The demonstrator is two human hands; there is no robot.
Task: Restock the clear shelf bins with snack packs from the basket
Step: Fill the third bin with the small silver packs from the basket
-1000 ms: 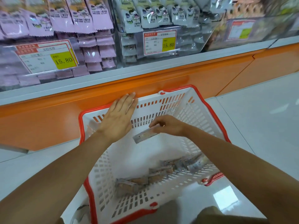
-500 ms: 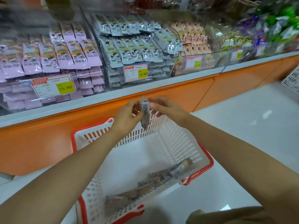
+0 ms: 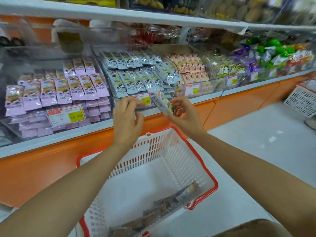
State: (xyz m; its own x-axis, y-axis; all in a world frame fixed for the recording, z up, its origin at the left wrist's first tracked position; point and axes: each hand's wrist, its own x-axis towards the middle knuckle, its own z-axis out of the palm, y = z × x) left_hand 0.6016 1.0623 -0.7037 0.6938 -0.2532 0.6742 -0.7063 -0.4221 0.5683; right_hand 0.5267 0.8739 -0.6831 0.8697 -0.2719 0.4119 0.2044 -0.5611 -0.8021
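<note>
My right hand [image 3: 185, 115] pinches a long snack pack [image 3: 161, 102] by its lower end, tilted up towards the clear bin of grey-white packs [image 3: 135, 77]. My left hand [image 3: 127, 120] hovers just left of it with fingers loosely curled, holding nothing, in front of that bin's price tag. Below my arms stands the white basket with a red rim [image 3: 201, 161]. Several brown snack packs [image 3: 164, 207] lie along its near side.
A clear bin of pink packs [image 3: 56, 91] sits to the left, and bins of peach packs [image 3: 191, 67] and mixed bright wrappers [image 3: 273, 53] to the right. An orange base panel [image 3: 42, 168] runs under the shelf. Another white basket [image 3: 302, 100] stands at far right on the pale floor.
My hands rose from the basket to bin height with the pack. The left hand let go of the pack; the right hand alone holds it now. The view tilted up to the shelf.
</note>
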